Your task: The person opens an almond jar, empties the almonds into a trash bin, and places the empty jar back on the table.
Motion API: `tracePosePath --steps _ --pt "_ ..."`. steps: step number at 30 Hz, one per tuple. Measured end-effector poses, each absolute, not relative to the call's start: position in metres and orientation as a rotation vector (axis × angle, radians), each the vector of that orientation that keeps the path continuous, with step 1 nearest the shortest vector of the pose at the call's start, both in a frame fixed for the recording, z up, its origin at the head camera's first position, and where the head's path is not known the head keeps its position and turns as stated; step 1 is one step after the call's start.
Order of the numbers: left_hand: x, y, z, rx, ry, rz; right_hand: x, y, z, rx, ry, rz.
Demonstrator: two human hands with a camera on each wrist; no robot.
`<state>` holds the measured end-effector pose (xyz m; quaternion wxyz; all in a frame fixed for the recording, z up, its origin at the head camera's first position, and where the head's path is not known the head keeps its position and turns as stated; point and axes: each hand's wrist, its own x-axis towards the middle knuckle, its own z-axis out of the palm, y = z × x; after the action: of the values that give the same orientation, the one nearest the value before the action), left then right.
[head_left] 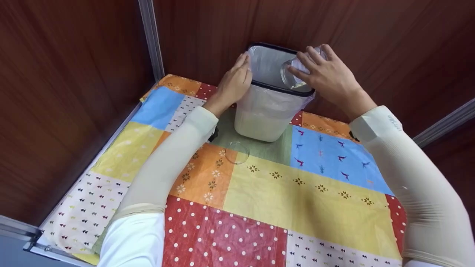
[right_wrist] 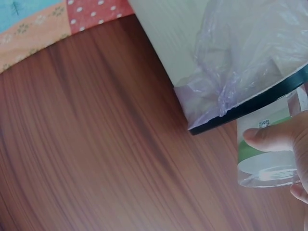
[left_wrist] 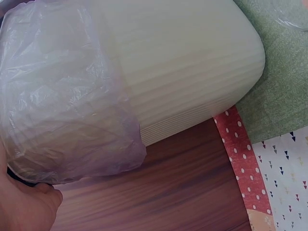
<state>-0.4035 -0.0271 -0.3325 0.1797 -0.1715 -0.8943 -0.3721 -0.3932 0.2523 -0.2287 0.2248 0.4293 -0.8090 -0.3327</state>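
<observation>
A cream ribbed waste bin [head_left: 265, 118] with a clear liner bag [head_left: 269, 65] and a dark rim stands at the back of the table, against the wooden wall. My left hand [head_left: 233, 83] lies flat against the bin's left side, fingers straight up to the rim. My right hand [head_left: 328, 76] grips a clear plastic jar [head_left: 297, 74], tipped with its mouth over the bin's right rim. In the right wrist view the jar [right_wrist: 267, 156] has a green and white label, with my thumb [right_wrist: 269, 137] across it. In the left wrist view, my palm [left_wrist: 24, 202] touches the liner [left_wrist: 62, 106].
A clear round lid [head_left: 237, 152] lies on the patchwork tablecloth [head_left: 308, 193] just in front of the bin. Dark wooden wall panels [head_left: 74, 74] close in the table at the back and left. A metal rail [head_left: 85, 163] runs along the table's left edge.
</observation>
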Motion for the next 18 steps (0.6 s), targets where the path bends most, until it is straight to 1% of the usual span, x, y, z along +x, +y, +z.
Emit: tracePosePath --steps 18 --pt "-0.4067 -0.0245 -0.3341 -0.458 -2.512 -1.023 -0.3963 0.2485 -0.2321 1.150 -2.183 -1.077"
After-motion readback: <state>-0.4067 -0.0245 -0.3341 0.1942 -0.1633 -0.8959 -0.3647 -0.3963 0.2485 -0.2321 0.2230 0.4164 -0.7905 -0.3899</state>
